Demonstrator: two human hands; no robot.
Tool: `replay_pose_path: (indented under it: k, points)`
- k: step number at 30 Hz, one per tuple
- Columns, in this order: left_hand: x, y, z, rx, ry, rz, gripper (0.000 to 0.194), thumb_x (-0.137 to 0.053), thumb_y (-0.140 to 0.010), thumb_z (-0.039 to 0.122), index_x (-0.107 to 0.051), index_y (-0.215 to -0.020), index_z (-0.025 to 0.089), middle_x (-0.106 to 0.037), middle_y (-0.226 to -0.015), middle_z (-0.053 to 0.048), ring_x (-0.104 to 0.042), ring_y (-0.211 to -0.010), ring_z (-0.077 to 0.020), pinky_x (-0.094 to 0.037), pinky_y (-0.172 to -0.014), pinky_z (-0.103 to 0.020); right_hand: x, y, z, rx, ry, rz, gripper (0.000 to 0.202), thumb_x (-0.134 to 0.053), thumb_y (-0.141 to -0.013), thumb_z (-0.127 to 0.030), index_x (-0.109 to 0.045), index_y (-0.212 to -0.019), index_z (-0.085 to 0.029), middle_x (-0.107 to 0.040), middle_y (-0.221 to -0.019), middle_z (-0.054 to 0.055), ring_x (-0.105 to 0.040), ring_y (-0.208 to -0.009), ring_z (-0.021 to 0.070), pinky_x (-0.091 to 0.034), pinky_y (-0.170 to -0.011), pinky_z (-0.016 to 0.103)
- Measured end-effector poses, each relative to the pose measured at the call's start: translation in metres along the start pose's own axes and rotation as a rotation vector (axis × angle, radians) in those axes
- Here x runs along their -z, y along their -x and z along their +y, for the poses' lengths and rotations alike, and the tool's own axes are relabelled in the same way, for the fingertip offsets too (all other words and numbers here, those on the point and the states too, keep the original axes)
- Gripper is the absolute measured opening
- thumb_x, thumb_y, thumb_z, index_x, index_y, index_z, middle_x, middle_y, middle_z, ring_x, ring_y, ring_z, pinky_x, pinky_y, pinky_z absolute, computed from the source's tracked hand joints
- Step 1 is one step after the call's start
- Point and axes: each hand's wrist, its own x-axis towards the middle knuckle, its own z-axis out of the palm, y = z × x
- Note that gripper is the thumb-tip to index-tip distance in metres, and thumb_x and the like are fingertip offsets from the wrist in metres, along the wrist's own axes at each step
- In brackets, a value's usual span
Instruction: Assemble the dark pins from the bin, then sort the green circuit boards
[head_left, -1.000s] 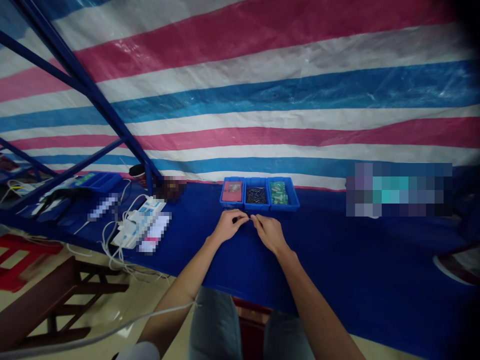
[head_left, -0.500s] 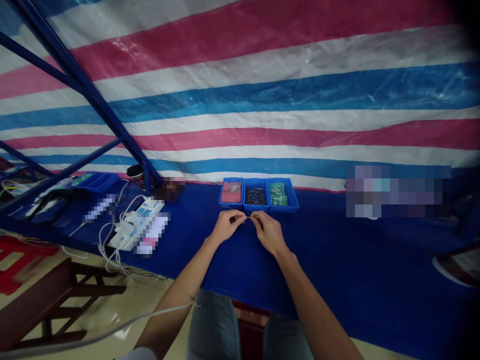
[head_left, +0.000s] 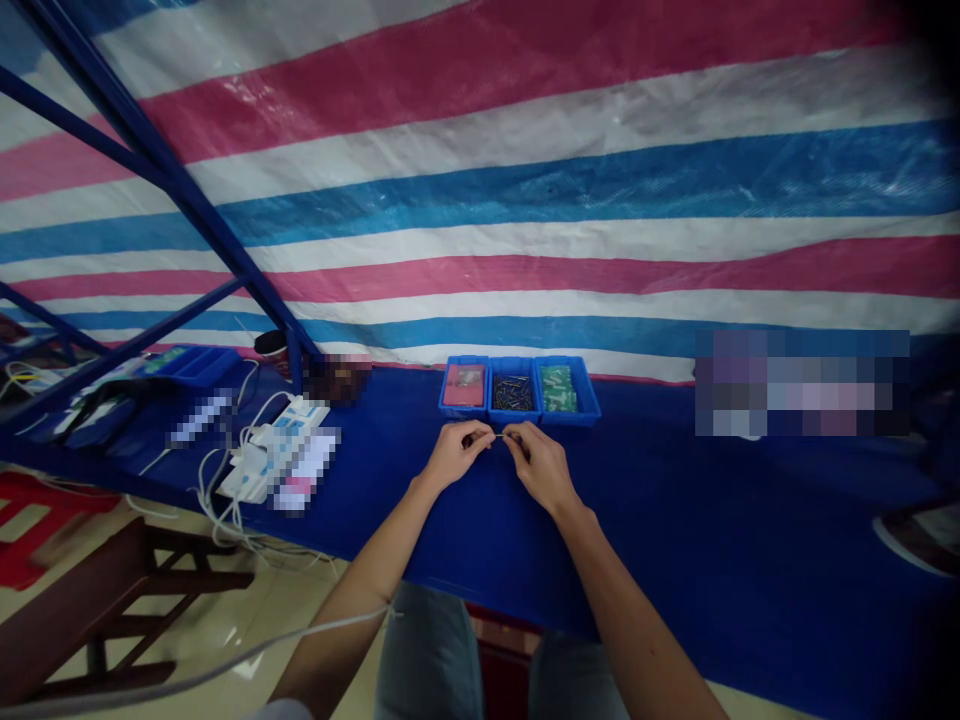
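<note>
We look down on the blue worktop point(head_left: 690, 520), near whose far edge the two forearms converge. The left hand point(head_left: 459, 453) has thumb and fingertips pinched together, and the right hand point(head_left: 540, 463) is closed in a similar pinch; in the narrow gap between them we find the thin piece point(head_left: 499, 435), apparently gripped by both, with a short, pale length exposed. It is too small for us to identify. Just beyond the hands we note, standing side by side, the left bin point(head_left: 463, 411), with a red item point(head_left: 458, 393) inside; the middle bin point(head_left: 514, 415), with a heap of dark, slender parts point(head_left: 512, 394); and the right bin point(head_left: 586, 404), with green packets point(head_left: 557, 388). All three bins are blue. Well to the left we see a white power strip point(head_left: 279, 452) and, farther back, a cup point(head_left: 274, 347) beside the blue frame point(head_left: 196, 215). A striped sheet point(head_left: 525, 180) rises behind the worktop, and a white cable point(head_left: 300, 631) crosses the left forearm.
</note>
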Motion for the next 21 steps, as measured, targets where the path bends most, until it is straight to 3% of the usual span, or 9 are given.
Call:
replay_pose_path:
  k: [6, 11, 21]
  points:
    - [-0.0006, 0.0004, 0.0008, -0.017, -0.022, -0.011, 0.027, -0.058, -0.093, 0.039, -0.071, -0.093, 0.015, -0.071, -0.078, -0.004, -0.061, -0.067, -0.0143, -0.044, -0.066, -0.024, 0.0011, 0.0000, 0.0001, -0.005, -0.002, -0.022, 0.024, -0.044, -0.101, -0.033, -0.065, -0.096, -0.023, -0.069, -0.090, 0.004, -0.064, -0.076, 0.0178, -0.044, -0.069, 0.028]
    - [0.0015, 0.0006, 0.0025, -0.035, -0.034, -0.025, 0.028, -0.056, -0.094, 0.037, -0.072, -0.092, 0.015, -0.072, -0.079, -0.004, -0.060, -0.066, -0.0136, -0.042, -0.063, -0.023, -0.0014, 0.0015, 0.0027, -0.005, -0.027, -0.024, 0.019, -0.051, -0.097, -0.033, -0.067, -0.104, -0.024, -0.071, -0.093, 0.003, -0.066, -0.076, 0.0184, -0.046, -0.067, 0.028]
    - [0.0009, 0.0008, 0.0026, -0.057, -0.063, -0.019, 0.030, -0.056, -0.094, 0.038, -0.073, -0.089, 0.015, -0.072, -0.081, -0.006, -0.061, -0.070, -0.0155, -0.044, -0.066, -0.025, -0.0009, 0.0006, 0.0015, 0.005, 0.000, -0.032, 0.025, -0.046, -0.100, -0.032, -0.069, -0.098, -0.024, -0.072, -0.093, 0.004, -0.068, -0.080, 0.0194, -0.048, -0.073, 0.029]
